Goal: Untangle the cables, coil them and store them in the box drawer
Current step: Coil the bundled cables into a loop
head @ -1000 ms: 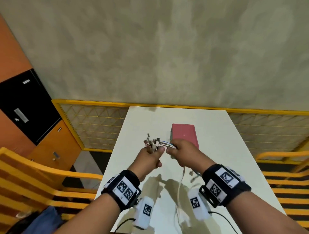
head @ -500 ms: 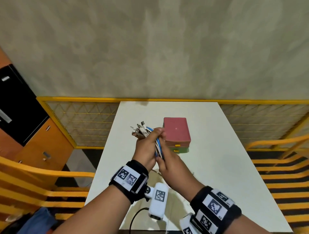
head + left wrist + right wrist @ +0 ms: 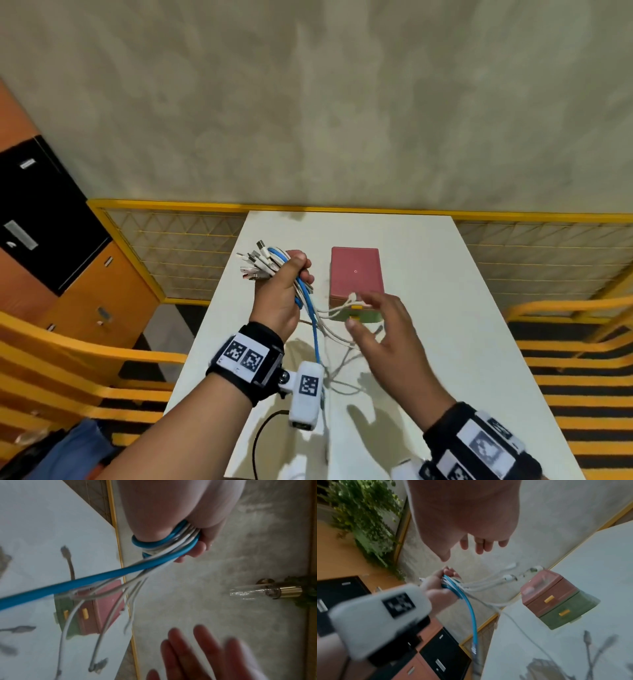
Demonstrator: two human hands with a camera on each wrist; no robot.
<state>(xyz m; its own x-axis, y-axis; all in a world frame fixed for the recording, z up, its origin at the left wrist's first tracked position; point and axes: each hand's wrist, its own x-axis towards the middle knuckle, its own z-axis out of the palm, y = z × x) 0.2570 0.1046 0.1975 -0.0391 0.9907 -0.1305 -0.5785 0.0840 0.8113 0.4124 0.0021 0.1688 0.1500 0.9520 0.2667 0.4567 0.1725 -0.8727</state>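
Note:
My left hand (image 3: 284, 291) grips a bundle of white and blue cables (image 3: 263, 262) above the white table (image 3: 445, 308). Plug ends fan out past my fist on the left. A blue cable (image 3: 313, 329) and white strands hang down below it, the blue one also plain in the left wrist view as the blue cable (image 3: 85, 580) under the left hand (image 3: 180, 524). My right hand (image 3: 383, 329) hovers open, fingers spread, just in front of the small drawer box (image 3: 356, 270), holding nothing. The box (image 3: 556, 599) has a pink upper drawer and a green lower drawer, both closed, with yellow handles.
A yellow-framed mesh barrier (image 3: 185, 246) runs behind and beside the table. Orange and black cabinets (image 3: 68, 260) stand at the left. Yellow rails (image 3: 565, 342) lie at the right and lower left. A green plant (image 3: 368, 520) shows in the right wrist view.
My right hand has let go of the cables and moved right, opening in front of the drawer box. My left hand keeps the bundle and has risen slightly; loose ends now dangle.

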